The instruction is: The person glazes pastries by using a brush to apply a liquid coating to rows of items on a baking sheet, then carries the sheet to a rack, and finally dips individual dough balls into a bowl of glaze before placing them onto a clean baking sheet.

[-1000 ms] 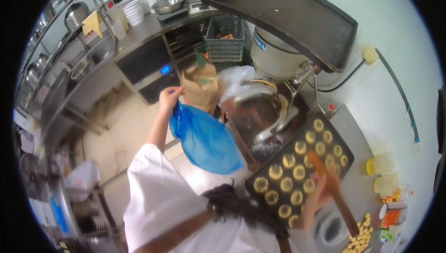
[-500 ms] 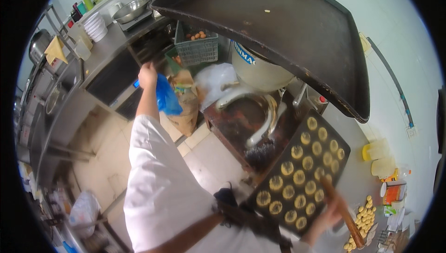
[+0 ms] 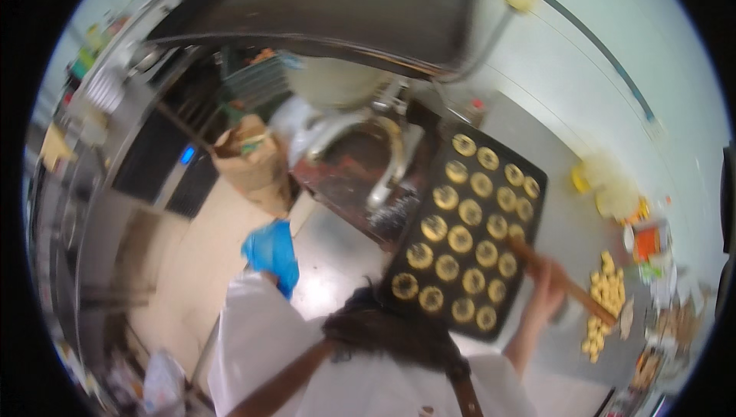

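My left hand (image 3: pixel 269 277), mostly hidden by its white sleeve and a blue plastic bag (image 3: pixel 276 252), grips that bag close to my body over the floor. Around a wooden rolling pin (image 3: pixel 584 299) my right hand (image 3: pixel 543 285) is closed. One end of the pin lies over the right edge of a black baking tray (image 3: pixel 452 241). Rows of flat round pale dough pieces (image 3: pixel 459 238), dark-speckled in the middle, cover that tray. The pin's other end reaches over a heap of small yellow dough lumps (image 3: pixel 606 294) on the steel worktop (image 3: pixel 556 340).
A large dark tray (image 3: pixel 345 11) juts out overhead. Left of the black tray is a rusty-topped stand (image 3: pixel 345 187) with a curved metal part (image 3: pixel 399 149). A brown paper sack (image 3: pixel 253 168) stands on the floor. Yellow containers (image 3: pixel 606 183) line the wall at right.
My left hand has drawn the blue bag back from near the paper sack toward my body. The right hand still holds the rolling pin. The whole view has turned and shifted.
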